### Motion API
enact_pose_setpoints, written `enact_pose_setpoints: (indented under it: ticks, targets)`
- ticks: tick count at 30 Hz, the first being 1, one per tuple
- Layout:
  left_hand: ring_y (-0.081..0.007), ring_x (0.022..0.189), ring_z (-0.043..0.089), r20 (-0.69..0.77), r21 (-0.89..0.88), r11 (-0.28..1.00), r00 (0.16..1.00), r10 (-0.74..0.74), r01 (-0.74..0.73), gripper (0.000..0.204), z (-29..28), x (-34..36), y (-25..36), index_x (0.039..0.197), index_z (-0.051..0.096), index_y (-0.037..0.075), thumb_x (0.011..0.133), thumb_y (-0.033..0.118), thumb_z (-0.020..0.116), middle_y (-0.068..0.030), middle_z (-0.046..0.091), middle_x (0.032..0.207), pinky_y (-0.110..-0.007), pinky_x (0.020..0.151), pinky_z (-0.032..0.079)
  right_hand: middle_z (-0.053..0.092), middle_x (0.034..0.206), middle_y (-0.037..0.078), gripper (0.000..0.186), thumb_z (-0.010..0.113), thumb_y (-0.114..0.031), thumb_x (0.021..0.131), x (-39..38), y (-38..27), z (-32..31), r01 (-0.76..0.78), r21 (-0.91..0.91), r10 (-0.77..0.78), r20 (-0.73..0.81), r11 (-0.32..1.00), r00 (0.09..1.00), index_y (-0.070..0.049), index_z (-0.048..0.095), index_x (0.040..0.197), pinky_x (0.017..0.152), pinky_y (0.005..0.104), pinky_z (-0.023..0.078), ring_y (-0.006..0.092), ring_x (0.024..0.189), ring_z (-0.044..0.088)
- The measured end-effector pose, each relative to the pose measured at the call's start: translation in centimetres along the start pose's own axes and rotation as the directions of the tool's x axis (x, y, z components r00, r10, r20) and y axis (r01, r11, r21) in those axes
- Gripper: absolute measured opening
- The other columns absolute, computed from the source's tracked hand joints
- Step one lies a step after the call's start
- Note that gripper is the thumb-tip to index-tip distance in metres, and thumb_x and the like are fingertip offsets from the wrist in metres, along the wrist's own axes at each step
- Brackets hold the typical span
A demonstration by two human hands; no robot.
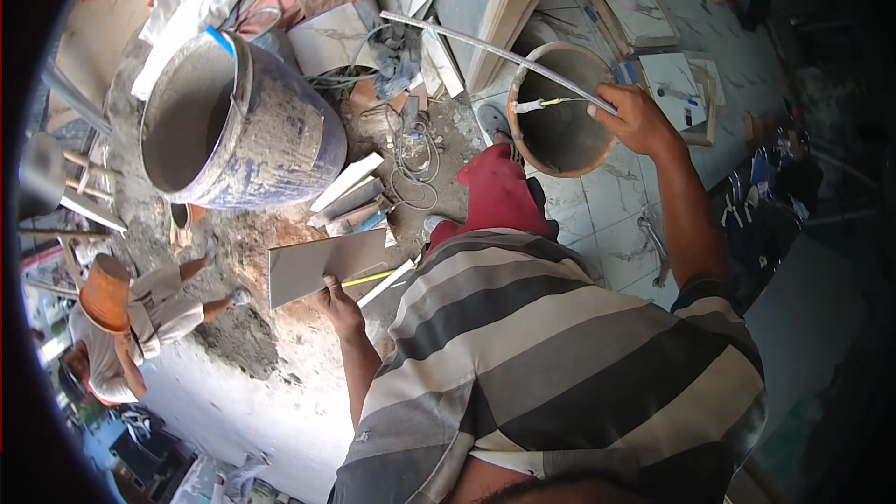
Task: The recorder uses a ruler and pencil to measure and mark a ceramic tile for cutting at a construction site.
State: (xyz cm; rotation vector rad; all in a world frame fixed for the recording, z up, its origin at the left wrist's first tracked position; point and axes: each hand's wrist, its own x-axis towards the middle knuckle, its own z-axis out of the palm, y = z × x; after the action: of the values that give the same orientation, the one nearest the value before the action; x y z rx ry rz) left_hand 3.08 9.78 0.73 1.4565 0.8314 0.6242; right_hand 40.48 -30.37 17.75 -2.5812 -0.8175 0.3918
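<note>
My left hand point(342, 306) grips the lower edge of a flat grey tile point(325, 264), its thumb lying along the near face. A thin yellow strip point(370, 277) shows just right of those fingers; I cannot tell whether the hand holds it. Raised at the right, my right hand point(640, 119) is closed round one end of a long, slim metal bar point(495, 49), which slants up to the left. A thin piece with a white and yellow-green end point(541, 105) sticks out from the same hand, above a round clay-coloured tub point(597, 151).
A big, dirty blue barrel point(294, 140) stands at the left. Tile offcuts point(350, 191) and a tangled cord point(415, 163) lie on the rough floor. Stacked tiles point(639, 14) rest at upper right. At far left, another person point(154, 313) carries an orange bucket point(105, 294).
</note>
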Motion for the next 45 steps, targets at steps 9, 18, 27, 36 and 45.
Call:
enact_pose_setpoints:
  ticks: [9,18,27,36,45]
  targets:
    - [-0.0132,0.089,0.054,-0.373,0.025,0.992,0.922,-0.105,0.123,0.039,-4.5,-7.3,-0.6,0.098,0.059,-0.002,0.102,0.036,0.054,-0.0053,0.063,0.095,-0.03,0.083,0.044,0.055,0.07,0.02,0.033,0.061,-0.029,0.093,16.3,-6.7,5.7,0.257,0.089,-0.263,0.054,0.962,0.963,0.003,0.056,0.086,0.063,0.0411,0.043,0.0322,0.065,0.054]
    - [-0.0141,0.096,0.057,-0.705,0.01,0.95,0.676,-0.215,0.313,0.03,-1.5,-11.3,0.7,0.109,0.063,-0.002,0.102,0.026,0.055,-0.0065,0.067,0.104,-0.03,0.086,0.044,0.062,0.076,0.004,0.033,0.063,-0.033,0.093,22.2,-10.6,15.8,0.033,0.455,-0.19,0.303,0.89,0.934,0.0,0.065,0.09,0.06,0.0302,0.043,0.0135,0.064,0.052]
    - [-0.0134,0.09,0.058,-0.887,-0.19,0.927,0.349,-0.303,0.322,0.032,3.6,-16.2,-1.2,0.106,0.063,-0.001,0.103,0.03,0.055,-0.0045,0.068,0.097,-0.031,0.082,0.046,0.063,0.096,0.014,0.025,0.059,-0.022,0.093,21.2,-17.2,16.7,0.431,0.677,-0.77,0.332,0.596,0.545,0.002,0.063,0.089,0.078,0.0363,0.048,0.0263,0.084,0.062]
    - [-0.0146,0.092,0.059,-0.897,-0.272,0.921,0.274,-0.348,0.28,0.033,2.9,-21.1,-3.2,0.107,0.062,-0.001,0.102,0.031,0.055,-0.0061,0.067,0.099,-0.031,0.083,0.046,0.063,0.087,0.016,0.027,0.059,-0.026,0.094,18.0,-31.3,26.0,0.448,0.688,-0.818,0.52,0.571,0.245,0.001,0.063,0.095,0.075,0.039,0.049,0.0331,0.081,0.064]
    - [-0.0161,0.098,0.059,-0.926,-0.327,0.912,0.109,-0.362,0.247,0.039,-0.2,-30.2,-7.7,0.111,0.062,-0.003,0.102,0.035,0.055,-0.0088,0.066,0.106,-0.033,0.088,0.045,0.068,0.084,0.022,0.034,0.06,-0.034,0.087,17.3,-46.7,43.7,0.645,0.477,-0.735,0.647,0.597,0.202,-0.001,0.067,0.088,0.074,0.046,0.049,0.0398,0.084,0.065]
